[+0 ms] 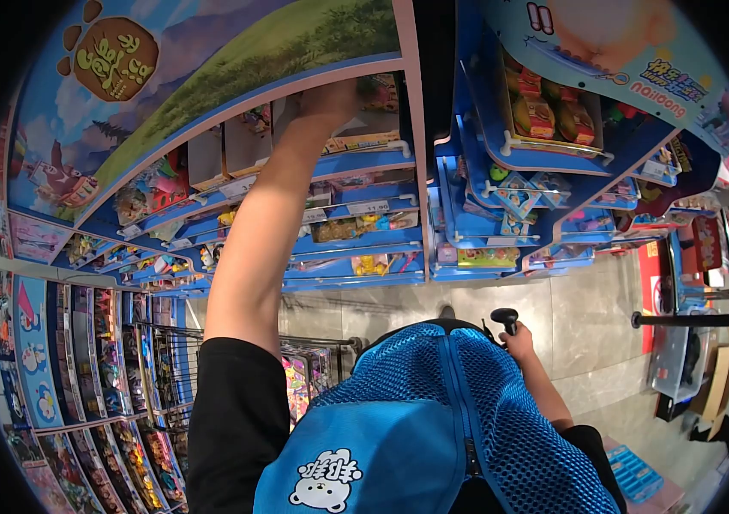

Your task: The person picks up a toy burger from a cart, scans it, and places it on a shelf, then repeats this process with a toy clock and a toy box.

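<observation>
Left hand [330, 104] is the near one, display box [366, 141] just to its right, can't tell its fingers' grip, right hand [518, 341] clutches a black gadget [506, 318].

My left hand [332, 103] is dim and blurred inside the upper shelf [351, 164]; from here I can't tell what it touches.
</observation>
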Tool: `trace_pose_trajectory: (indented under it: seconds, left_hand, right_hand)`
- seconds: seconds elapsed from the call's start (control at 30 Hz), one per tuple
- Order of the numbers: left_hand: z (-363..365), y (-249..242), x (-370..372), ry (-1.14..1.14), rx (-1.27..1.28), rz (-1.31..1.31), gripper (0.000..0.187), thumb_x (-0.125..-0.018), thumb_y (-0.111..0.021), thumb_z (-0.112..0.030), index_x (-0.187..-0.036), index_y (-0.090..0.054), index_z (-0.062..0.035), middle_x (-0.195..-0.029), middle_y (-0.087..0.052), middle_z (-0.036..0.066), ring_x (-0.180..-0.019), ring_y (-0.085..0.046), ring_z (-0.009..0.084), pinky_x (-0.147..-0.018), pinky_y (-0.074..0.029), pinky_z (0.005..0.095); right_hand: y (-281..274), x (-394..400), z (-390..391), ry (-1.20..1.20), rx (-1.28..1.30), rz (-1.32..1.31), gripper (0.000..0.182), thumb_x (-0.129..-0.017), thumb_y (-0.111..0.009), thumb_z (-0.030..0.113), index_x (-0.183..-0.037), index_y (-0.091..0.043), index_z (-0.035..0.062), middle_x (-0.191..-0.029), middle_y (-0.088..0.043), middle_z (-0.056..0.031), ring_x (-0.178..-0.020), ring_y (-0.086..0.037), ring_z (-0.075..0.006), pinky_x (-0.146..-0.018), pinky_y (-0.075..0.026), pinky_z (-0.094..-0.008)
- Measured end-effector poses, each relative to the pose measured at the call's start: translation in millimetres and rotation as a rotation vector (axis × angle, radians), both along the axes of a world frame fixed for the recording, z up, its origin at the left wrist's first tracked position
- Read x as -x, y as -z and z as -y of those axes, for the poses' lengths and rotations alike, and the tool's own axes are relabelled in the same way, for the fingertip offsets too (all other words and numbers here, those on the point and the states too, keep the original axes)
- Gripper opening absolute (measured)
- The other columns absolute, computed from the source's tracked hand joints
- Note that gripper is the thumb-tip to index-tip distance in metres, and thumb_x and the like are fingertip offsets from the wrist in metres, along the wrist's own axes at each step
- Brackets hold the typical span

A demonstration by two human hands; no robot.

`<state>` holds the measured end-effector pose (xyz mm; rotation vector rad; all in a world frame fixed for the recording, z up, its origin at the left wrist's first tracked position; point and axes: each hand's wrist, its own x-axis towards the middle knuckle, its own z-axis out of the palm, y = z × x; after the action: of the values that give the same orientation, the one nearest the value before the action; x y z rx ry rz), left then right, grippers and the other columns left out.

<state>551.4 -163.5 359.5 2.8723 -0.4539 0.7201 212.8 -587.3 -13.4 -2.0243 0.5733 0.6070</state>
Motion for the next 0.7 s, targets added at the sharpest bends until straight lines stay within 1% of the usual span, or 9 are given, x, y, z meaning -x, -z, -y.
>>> trace_pose_trajectory:
  seconds: [0.1,0.2,0.3,0.4,0.5,0.57,0.6,0.67,0.7]
  left_hand:
    - [4,-4,5,0.008,0.035,-0.021,0.055,-0.081,-0.079,-0.029,-0.13,-0.059,-0.0163,-0.132,-0.059,0.014,-0.123,-0.055,0.0329,-0.101,-0.048,0.0451]
    - [1,9,-9,-0.001,0.024,0.067,0.055,-0.08,-0.079,-0.027,-0.129,-0.059,-0.0137,-0.131,-0.059,0.015,-0.123,-0.055,0.033,-0.1,-0.048,0.0451]
    - [2,22,-18,-0.104,-0.034,0.181,0.06,-0.078,-0.081,-0.04,-0.126,-0.061,-0.0101,-0.124,-0.062,0.018,-0.116,-0.059,0.0349,-0.096,-0.049,0.0455]
    - [7,23,-12,-0.202,-0.067,0.093,0.052,-0.081,-0.077,-0.035,-0.123,-0.061,-0.008,-0.12,-0.063,0.02,-0.113,-0.06,0.0362,-0.093,-0.05,0.0465]
    - [0,23,8,0.087,0.0,0.245,0.042,-0.083,-0.072,-0.031,-0.115,-0.063,-0.0048,-0.115,-0.065,0.02,-0.11,-0.061,0.0367,-0.086,-0.052,0.0479]
    - [14,14,44,0.125,0.059,0.057,0.036,-0.084,-0.069,-0.029,-0.108,-0.063,-0.0025,-0.111,-0.066,0.019,-0.103,-0.063,0.0374,-0.08,-0.053,0.0485]
    - [21,11,55,0.139,0.089,-0.038,0.034,-0.084,-0.068,-0.027,-0.105,-0.064,-0.0013,-0.109,-0.066,0.019,-0.099,-0.064,0.0378,-0.077,-0.054,0.0488]
    - [22,29,57,0.21,0.089,0.037,0.032,-0.087,-0.066,-0.03,-0.102,-0.064,-0.0015,-0.106,-0.067,0.017,-0.091,-0.066,0.0383,-0.075,-0.054,0.049]
    - [24,29,61,0.241,0.09,0.077,0.032,-0.088,-0.065,-0.031,-0.101,-0.065,-0.0017,-0.105,-0.068,0.017,-0.087,-0.066,0.0386,-0.073,-0.054,0.0491]
  right_hand:
    - [0,-1,2,-0.006,0.007,-0.009,0.032,-0.076,-0.068,0.011,-0.103,-0.058,-0.0033,-0.074,-0.068,-0.0145,-0.058,-0.07,-0.0221,-0.054,-0.056,-0.0348]
    - [-6,-3,0,-0.01,0.018,-0.017,0.031,-0.076,-0.068,0.011,-0.102,-0.058,-0.0032,-0.073,-0.068,-0.0143,-0.058,-0.07,-0.0221,-0.053,-0.056,-0.0346]
    - [-12,-2,-3,-0.015,0.021,-0.016,0.03,-0.076,-0.068,0.011,-0.101,-0.058,-0.0031,-0.074,-0.068,-0.0145,-0.058,-0.07,-0.0221,-0.052,-0.055,-0.0345]
    - [-9,0,-2,-0.016,0.022,0.004,0.03,-0.076,-0.069,0.011,-0.101,-0.058,-0.0032,-0.075,-0.068,-0.0149,-0.059,-0.07,-0.0221,-0.052,-0.055,-0.0347]
    - [-7,2,-2,-0.024,0.046,0.003,0.032,-0.076,-0.07,0.011,-0.102,-0.058,-0.0036,-0.076,-0.068,-0.0149,-0.059,-0.07,-0.0225,-0.053,-0.056,-0.0352]
    - [-7,4,-2,-0.023,0.046,-0.01,0.033,-0.076,-0.07,0.011,-0.102,-0.059,-0.0038,-0.077,-0.068,-0.0148,-0.06,-0.07,-0.023,-0.054,-0.056,-0.0355]
    - [-20,2,-6,-0.053,0.087,-0.017,0.033,-0.076,-0.07,0.011,-0.103,-0.059,-0.004,-0.077,-0.069,-0.0146,-0.06,-0.07,-0.0237,-0.055,-0.056,-0.0361]
    - [-20,1,-7,-0.093,0.108,-0.009,0.034,-0.076,-0.07,0.011,-0.103,-0.059,-0.0039,-0.077,-0.069,-0.015,-0.059,-0.07,-0.0235,-0.055,-0.056,-0.0362]
    - [-20,-1,-7,-0.116,0.12,-0.002,0.034,-0.076,-0.07,0.011,-0.103,-0.059,-0.0039,-0.077,-0.069,-0.0153,-0.059,-0.07,-0.0233,-0.055,-0.057,-0.0362]
